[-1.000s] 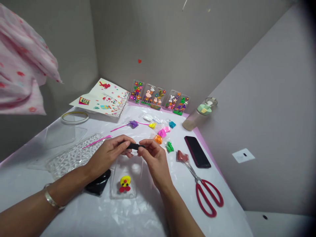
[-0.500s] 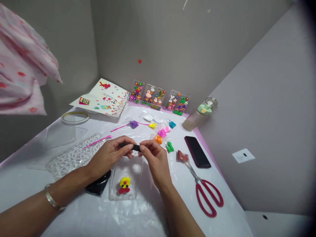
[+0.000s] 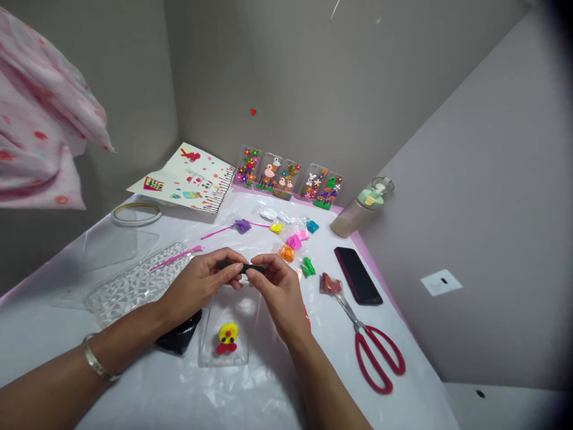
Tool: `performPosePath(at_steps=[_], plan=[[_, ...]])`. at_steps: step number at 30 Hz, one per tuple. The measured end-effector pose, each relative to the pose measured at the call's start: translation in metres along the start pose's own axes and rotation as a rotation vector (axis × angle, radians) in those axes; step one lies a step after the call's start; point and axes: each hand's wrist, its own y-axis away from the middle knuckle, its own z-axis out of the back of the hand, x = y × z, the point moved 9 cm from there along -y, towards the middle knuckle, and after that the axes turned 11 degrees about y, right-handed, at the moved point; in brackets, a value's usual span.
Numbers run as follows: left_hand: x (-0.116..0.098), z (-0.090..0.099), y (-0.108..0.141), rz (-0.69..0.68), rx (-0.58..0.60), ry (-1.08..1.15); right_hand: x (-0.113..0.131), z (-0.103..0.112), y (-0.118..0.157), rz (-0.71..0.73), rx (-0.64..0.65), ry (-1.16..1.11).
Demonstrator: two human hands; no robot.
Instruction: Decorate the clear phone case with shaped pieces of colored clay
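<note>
Between both hands, above the table, is a small black strip of clay [image 3: 248,269]. My left hand [image 3: 201,280] pinches its left part between thumb and fingers. The right end is pinched by my right hand [image 3: 280,292], whose fingertips nearly meet the left ones. Below them lies a clear phone case [image 3: 242,322] bearing a yellow clay figure [image 3: 228,332] with dark eyes and a red bow shape under it. A black packet [image 3: 179,334] sits partly under my left forearm.
Red-handled scissors [image 3: 379,358], a phone [image 3: 358,276] and a bottle [image 3: 353,212] are on the right. Several colored clay packets [image 3: 294,242] lie beyond the hands. A textured clear sheet [image 3: 134,286] is left; decorated cases [image 3: 286,173] stand against the wall.
The fingers of my right hand have shifted slightly left along the black strip, and more of its right end shows. A bit of red now shows beside my right wrist.
</note>
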Motion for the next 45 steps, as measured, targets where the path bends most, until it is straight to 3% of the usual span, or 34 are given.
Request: performPosePath(at_steps=[17,35,45], plan=[[-0.004,0.008,-0.002,-0.002,-0.061,-0.039,0.001,0.012,-0.001,0.036,-0.093,0.023],[-0.003,0.004,0.0,0.007,-0.049,-0.018,0.001,0.006,0.0,0.024,-0.047,0.034],[0.007,0.007,-0.002,-0.001,-0.051,0.122,-0.001,0.007,-0.001,0.005,-0.067,0.017]])
